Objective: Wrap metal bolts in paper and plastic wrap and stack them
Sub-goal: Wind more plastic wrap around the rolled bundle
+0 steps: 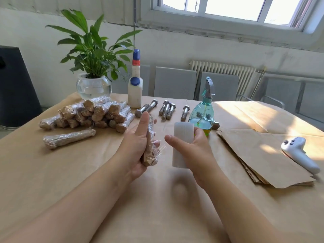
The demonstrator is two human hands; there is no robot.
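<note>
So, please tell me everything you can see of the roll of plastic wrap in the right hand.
The white, translucent roll of plastic wrap is a plain cylinder held nearly upright above the paper-covered table. The right hand grips it from the right side, thumb in front. Its lower end looks blurred. It touches nothing else.

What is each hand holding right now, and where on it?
Left hand grips a wrapped bolt around its middle. Right hand holds the plastic wrap roll by its side.
</note>
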